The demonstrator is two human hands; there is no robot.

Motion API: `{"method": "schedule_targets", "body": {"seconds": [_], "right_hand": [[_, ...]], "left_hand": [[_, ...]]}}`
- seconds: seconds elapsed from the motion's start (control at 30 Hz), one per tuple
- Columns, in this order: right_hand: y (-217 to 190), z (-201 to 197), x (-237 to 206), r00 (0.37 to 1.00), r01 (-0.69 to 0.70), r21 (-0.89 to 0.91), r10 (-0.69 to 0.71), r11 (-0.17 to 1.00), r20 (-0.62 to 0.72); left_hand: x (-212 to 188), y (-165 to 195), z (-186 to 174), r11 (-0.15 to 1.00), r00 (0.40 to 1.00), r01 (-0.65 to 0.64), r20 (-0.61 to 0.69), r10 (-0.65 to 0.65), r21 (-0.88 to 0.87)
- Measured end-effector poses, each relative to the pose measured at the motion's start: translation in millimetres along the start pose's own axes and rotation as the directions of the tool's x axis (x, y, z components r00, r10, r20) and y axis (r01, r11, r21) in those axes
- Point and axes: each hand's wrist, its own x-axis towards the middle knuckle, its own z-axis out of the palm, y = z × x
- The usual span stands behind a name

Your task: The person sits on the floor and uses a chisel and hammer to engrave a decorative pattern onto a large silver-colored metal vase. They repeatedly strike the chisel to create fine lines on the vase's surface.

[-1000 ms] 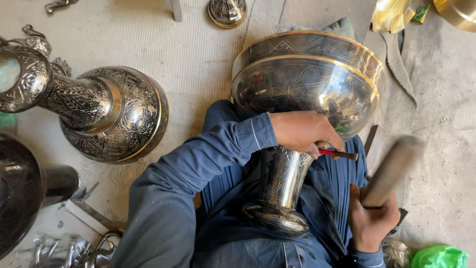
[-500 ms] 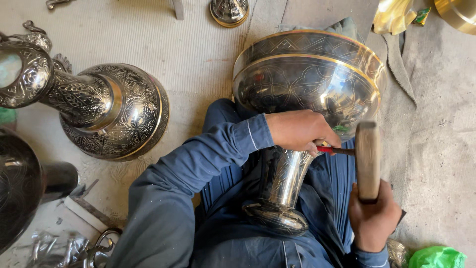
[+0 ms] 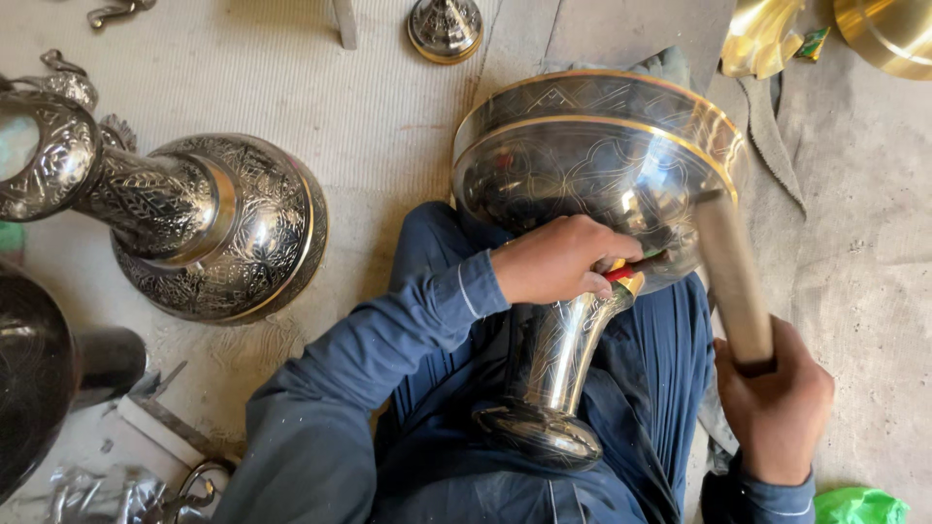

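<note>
On lap: one goblet, one mallet

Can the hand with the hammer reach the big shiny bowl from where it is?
Probably yes. The right hand holds a wooden hammer whose top already lies against the bowl, with nothing between them. The left hand is pressing a tool further left, out of its way.

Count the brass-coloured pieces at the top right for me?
2: one golden piece beside the big engraved goblet bowl, another golden piece in the corner. Both are cropped; more may lie outside the frame.
</note>
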Motion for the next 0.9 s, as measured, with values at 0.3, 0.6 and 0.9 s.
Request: {"method": "schedule_targets", "body": {"seconds": [0.3, 0.6, 0.9], "right_hand": [[-20.0, -3.8, 13.1, 0.996, 0.066, 0.037, -0.064, 0.997, -0.068], [-83.2, -23.2, 53.1, 0.932, 0.356, 0.101, -0.345, 0.929, -0.107], [-91.3, -52.0, 71.1, 0.937, 0.346, -0.334, -0.34, 0.877, 0.077]], "left_hand": [[-26.4, 3.9, 20.8, 0.952, 0.915, 0.141, -0.331, -0.23, -0.272], [-31.7, 5.9, 31.7, 0.947, 0.856, 0.163, -0.437, -0.274, -0.275], [-22.8, 18.7, 24.0, 0.946, 0.885, 0.302, -0.335, -0.324, -0.117]]}}
